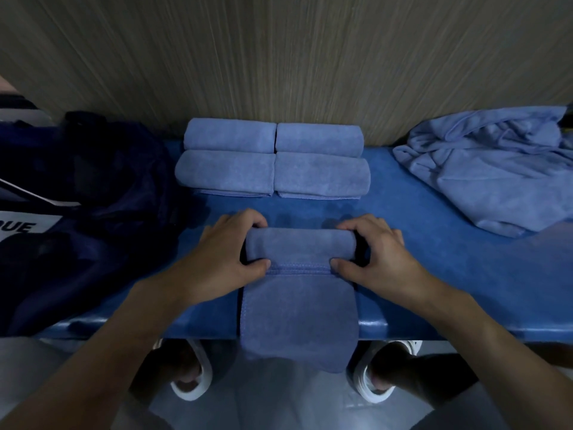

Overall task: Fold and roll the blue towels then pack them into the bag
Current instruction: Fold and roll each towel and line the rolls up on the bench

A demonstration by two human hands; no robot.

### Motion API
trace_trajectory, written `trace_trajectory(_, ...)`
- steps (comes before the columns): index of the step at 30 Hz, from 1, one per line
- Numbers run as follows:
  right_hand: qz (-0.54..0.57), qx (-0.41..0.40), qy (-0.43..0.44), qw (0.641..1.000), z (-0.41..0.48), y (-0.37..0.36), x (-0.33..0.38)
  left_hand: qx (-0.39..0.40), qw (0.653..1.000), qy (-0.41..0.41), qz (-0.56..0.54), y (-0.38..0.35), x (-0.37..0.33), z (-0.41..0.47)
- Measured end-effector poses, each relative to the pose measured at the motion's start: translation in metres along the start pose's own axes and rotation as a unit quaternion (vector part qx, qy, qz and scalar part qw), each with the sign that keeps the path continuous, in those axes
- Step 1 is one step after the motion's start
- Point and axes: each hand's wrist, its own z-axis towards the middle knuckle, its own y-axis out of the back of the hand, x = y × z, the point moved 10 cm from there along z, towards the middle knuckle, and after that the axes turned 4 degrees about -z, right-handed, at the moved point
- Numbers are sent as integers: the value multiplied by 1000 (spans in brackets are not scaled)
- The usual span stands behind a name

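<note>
A blue towel [299, 302] lies folded into a narrow strip on the blue bench, its far end rolled up and its near end hanging over the front edge. My left hand [229, 252] grips the roll's left end, fingers curled over the top and thumb pressed at the seam. My right hand [376, 254] grips the right end the same way. Several finished towel rolls [273, 158] sit in two rows against the wall behind. A dark navy bag [93, 206] lies slumped at the left.
A heap of loose, unfolded blue towels [490, 169] lies at the right end of the bench [434, 259]. A wood-grain wall [279, 57] closes off the back. White shoes [192, 373] show below the bench's front edge.
</note>
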Motion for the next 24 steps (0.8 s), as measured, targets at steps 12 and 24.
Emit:
trace_trajectory(12,128,10,-26,991,8,1,-4,-19,993,14,-115,5,8,8)
trace_trajectory(24,-49,-74,115,989,-7,17,30,-65,990,-125,-8,11,-21,-11)
